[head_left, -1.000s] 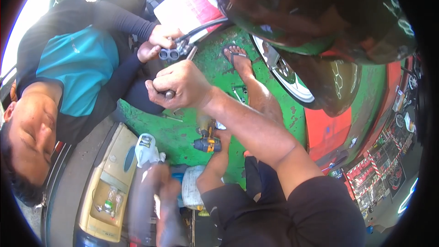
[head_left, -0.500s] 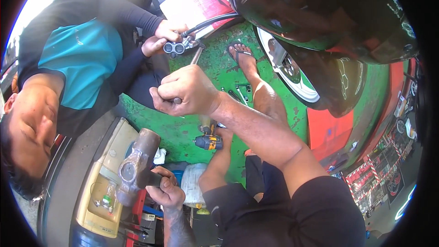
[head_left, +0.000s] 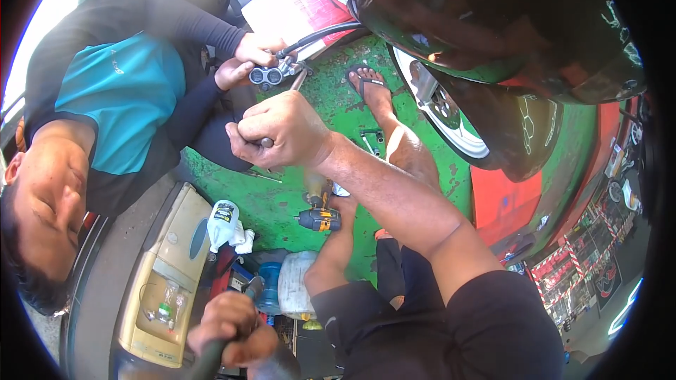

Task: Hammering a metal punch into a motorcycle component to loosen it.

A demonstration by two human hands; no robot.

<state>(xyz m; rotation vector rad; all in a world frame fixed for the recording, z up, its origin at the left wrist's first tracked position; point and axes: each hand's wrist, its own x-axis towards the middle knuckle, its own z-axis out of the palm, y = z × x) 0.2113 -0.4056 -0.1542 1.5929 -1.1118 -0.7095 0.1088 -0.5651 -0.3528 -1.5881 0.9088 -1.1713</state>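
Note:
My right hand [head_left: 285,127], arm stretched out in the middle, is closed around a metal rod [head_left: 299,79]. The rod's far end meets a brake caliper [head_left: 266,76] with two round pistons and a black hose [head_left: 320,36]. Another person's hands [head_left: 243,63] hold that caliper at the upper left. Low at the left, my left hand [head_left: 236,329], slightly blurred, grips a hammer [head_left: 205,361] by its handle. The hammer's head is out of the picture, past the lower edge.
A yellow-black cordless power tool [head_left: 319,219] lies on the green floor [head_left: 282,200] near my foot. Sockets [head_left: 373,142] lie beyond it. A motorcycle wheel [head_left: 440,102] and dark bodywork stand right. A white bottle [head_left: 223,224] and beige case [head_left: 158,288] are left.
My left hand has swung the hammer down toward the lower edge, and its head has left the picture. The white bottle behind it now shows. My right hand stays on the rod.

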